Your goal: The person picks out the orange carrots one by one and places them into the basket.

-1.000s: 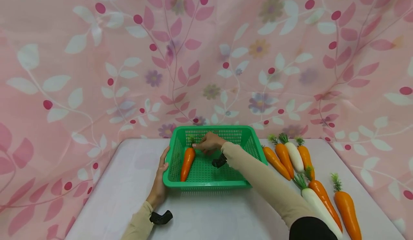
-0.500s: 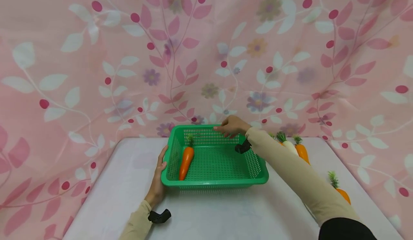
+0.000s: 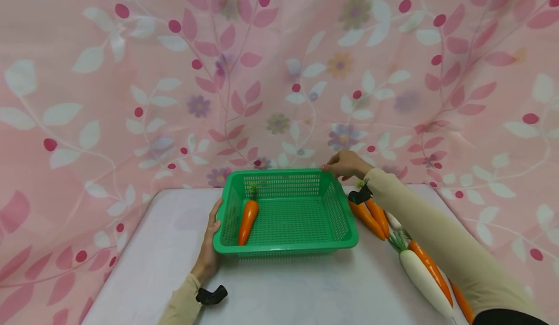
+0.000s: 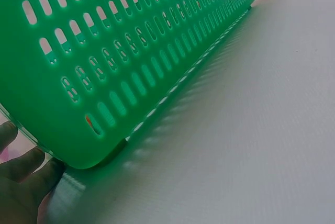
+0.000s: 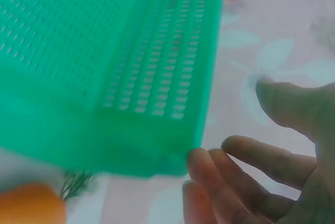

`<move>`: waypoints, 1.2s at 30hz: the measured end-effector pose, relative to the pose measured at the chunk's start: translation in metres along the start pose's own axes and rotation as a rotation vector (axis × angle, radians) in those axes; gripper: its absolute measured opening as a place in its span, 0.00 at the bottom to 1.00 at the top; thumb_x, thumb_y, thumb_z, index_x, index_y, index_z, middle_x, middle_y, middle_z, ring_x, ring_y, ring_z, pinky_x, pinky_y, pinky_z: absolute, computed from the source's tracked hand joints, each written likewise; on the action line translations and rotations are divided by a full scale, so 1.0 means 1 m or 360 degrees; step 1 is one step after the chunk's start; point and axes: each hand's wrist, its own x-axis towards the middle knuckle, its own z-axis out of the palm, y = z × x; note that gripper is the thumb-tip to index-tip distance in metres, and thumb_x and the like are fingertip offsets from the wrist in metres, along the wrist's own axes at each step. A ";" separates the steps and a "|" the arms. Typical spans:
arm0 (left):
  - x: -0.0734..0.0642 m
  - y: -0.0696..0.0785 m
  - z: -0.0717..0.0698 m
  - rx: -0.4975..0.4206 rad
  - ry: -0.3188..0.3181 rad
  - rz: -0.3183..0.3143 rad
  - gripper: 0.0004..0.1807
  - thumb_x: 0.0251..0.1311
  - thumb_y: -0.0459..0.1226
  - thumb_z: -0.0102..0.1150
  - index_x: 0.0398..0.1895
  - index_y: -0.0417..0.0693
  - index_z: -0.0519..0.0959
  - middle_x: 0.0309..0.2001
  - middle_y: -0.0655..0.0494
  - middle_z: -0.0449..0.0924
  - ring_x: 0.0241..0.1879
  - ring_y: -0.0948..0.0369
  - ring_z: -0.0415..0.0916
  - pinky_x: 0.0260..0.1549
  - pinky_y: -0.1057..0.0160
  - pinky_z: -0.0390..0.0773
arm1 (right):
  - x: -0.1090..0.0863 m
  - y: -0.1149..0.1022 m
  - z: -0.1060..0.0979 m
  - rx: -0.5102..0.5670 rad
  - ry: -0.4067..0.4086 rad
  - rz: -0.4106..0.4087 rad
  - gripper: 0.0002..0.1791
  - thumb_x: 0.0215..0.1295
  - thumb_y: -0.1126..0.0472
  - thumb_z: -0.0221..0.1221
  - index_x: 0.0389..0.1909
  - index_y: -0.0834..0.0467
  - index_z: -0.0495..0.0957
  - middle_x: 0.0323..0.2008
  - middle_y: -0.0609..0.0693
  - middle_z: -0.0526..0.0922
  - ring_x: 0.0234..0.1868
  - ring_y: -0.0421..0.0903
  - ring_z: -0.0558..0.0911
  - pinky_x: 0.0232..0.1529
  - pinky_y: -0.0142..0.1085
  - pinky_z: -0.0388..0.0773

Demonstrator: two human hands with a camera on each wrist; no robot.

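Observation:
A green plastic basket [image 3: 286, 246] stands on the table, with one orange carrot [image 3: 248, 220] lying along its left side inside. My left hand [image 3: 208, 245] rests against the basket's left end, its fingers [image 4: 23, 164] extended along the outer wall in the left wrist view. Over the basket's back right corner is my right hand [image 3: 347, 163], holding nothing. In the right wrist view its fingers are loosely bent, with the fingertips right at the basket's corner and the thumb apart from them.
Right of the basket lie several orange carrots [image 3: 366, 220] and white radishes [image 3: 425, 281], partly hidden behind the right sleeve [image 3: 430, 233]. A pink floral cloth [image 3: 279, 73] hangs behind the white table [image 3: 305, 291].
My right hand has moved from beside the carrot's leafy top, out of the basket, to its back right corner. The carrot stays inside. My left hand keeps its place at the basket's left end.

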 end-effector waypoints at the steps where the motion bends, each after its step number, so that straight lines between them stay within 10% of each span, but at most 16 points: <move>1: 0.000 0.000 0.000 0.0003 0.0002 -0.0004 0.33 0.81 0.51 0.23 0.87 0.74 0.44 0.87 0.63 0.36 0.82 0.50 0.40 0.75 0.35 0.42 | -0.002 0.005 0.000 -0.0005 0.0022 0.0013 0.31 0.80 0.46 0.57 0.69 0.66 0.77 0.60 0.68 0.84 0.54 0.59 0.88 0.49 0.46 0.87; 11: -0.002 -0.001 0.001 -0.0004 0.0004 -0.0013 0.33 0.81 0.52 0.23 0.87 0.76 0.44 0.87 0.63 0.36 0.84 0.48 0.36 0.76 0.28 0.39 | -0.020 0.050 -0.009 -0.0046 0.0046 0.0171 0.27 0.77 0.59 0.53 0.71 0.70 0.73 0.62 0.70 0.82 0.47 0.58 0.87 0.34 0.39 0.83; 17: -0.001 -0.001 0.001 0.0005 0.0010 -0.0019 0.33 0.80 0.53 0.24 0.86 0.77 0.45 0.87 0.63 0.36 0.84 0.47 0.37 0.76 0.27 0.39 | -0.030 0.070 -0.007 -0.0101 -0.0084 0.0248 0.25 0.74 0.57 0.63 0.65 0.69 0.79 0.46 0.63 0.89 0.46 0.59 0.88 0.46 0.48 0.87; 36: 0.000 -0.001 0.001 0.0011 0.0016 -0.0017 0.33 0.80 0.53 0.23 0.86 0.77 0.44 0.87 0.63 0.37 0.83 0.48 0.39 0.76 0.29 0.41 | -0.045 0.094 0.034 -0.0354 -0.0061 0.0249 0.33 0.62 0.53 0.75 0.62 0.69 0.79 0.57 0.69 0.81 0.37 0.53 0.86 0.37 0.46 0.87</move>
